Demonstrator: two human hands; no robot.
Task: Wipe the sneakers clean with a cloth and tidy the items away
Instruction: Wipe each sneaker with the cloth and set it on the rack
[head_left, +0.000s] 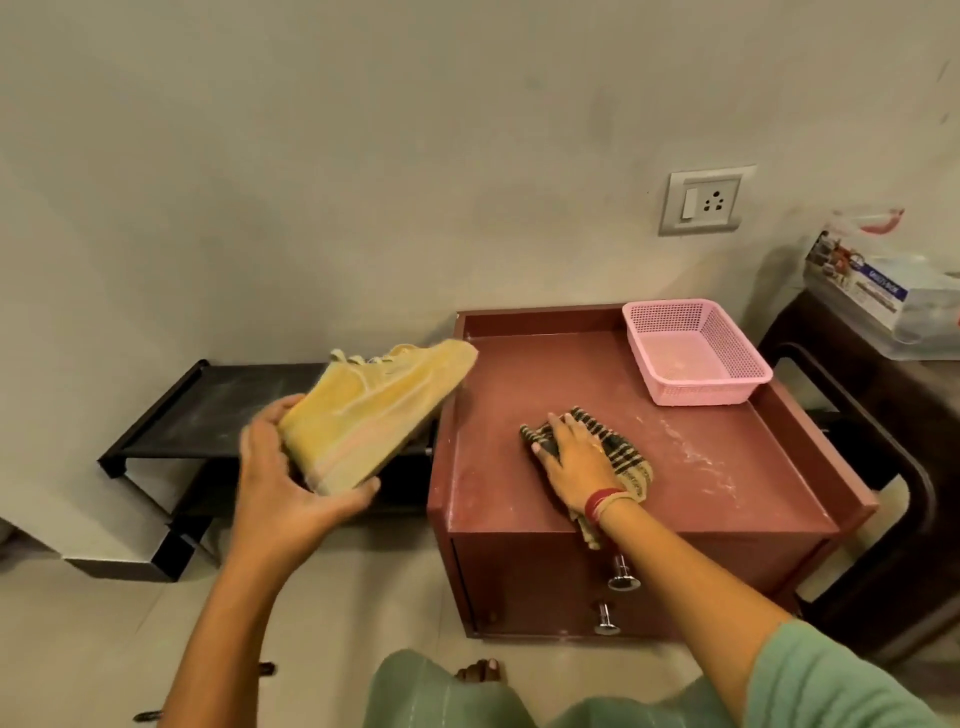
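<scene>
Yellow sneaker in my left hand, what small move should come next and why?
Probably lower the yellow sneaker onto the black rack right by it: the left hand holds it by the heel, off the cabinet, while the right hand rests flat on the checked cloth, apart from it.

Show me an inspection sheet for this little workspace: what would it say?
Surface: red-brown cabinet top, whitish dusty smears on it.
Job's things: yellow sneaker held in the air left of the cabinet; checked cloth lying on the top.
Clutter: pink basket at the top's back right corner.
Hands: left hand grips the sneaker's heel; right hand presses flat on the cloth.
Cables: nothing seen.
Surroundings: black rack to the left, wall socket, boxed package to the right.
</scene>
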